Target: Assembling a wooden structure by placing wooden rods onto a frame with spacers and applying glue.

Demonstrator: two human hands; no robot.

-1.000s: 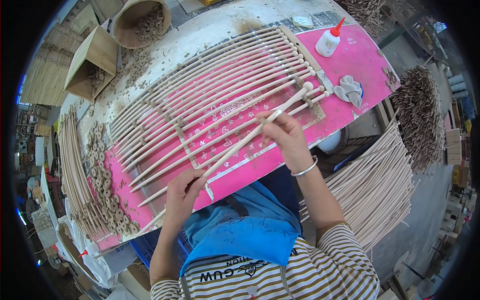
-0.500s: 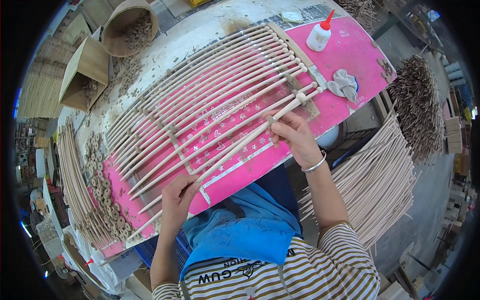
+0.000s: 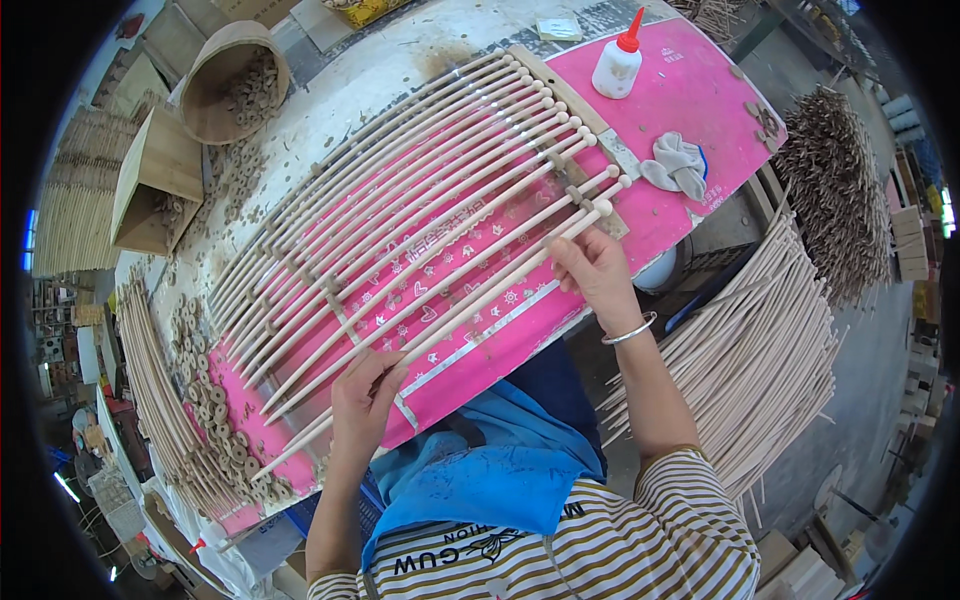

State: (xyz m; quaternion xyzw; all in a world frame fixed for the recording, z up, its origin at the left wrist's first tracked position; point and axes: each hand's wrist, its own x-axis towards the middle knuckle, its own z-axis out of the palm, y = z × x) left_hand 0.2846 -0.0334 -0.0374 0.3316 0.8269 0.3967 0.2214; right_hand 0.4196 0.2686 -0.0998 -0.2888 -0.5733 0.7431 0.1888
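Observation:
Several long pale wooden rods (image 3: 420, 230) with rounded knob ends lie side by side across a pink board (image 3: 690, 95) on the workbench. My right hand (image 3: 595, 270) pinches the nearest rod (image 3: 480, 305) close to its knobbed end. My left hand (image 3: 365, 395) presses on the same rod further down, near the board's front edge. That rod lies in line with the others, at the near side of the row. Thin wooden strips (image 3: 340, 315) cross under the rods.
A white glue bottle with a red tip (image 3: 617, 62) and a crumpled cloth (image 3: 677, 165) sit on the board's far right. Small wooden rings (image 3: 205, 395) lie heaped at left. A round basket (image 3: 225, 85), a wooden box (image 3: 155, 185) and bundles of sticks (image 3: 760, 350) surround the bench.
The rod held in both hands has come down from a raised angle and now lies flat beside the other rods. My right hand moved outward along it toward the knob end.

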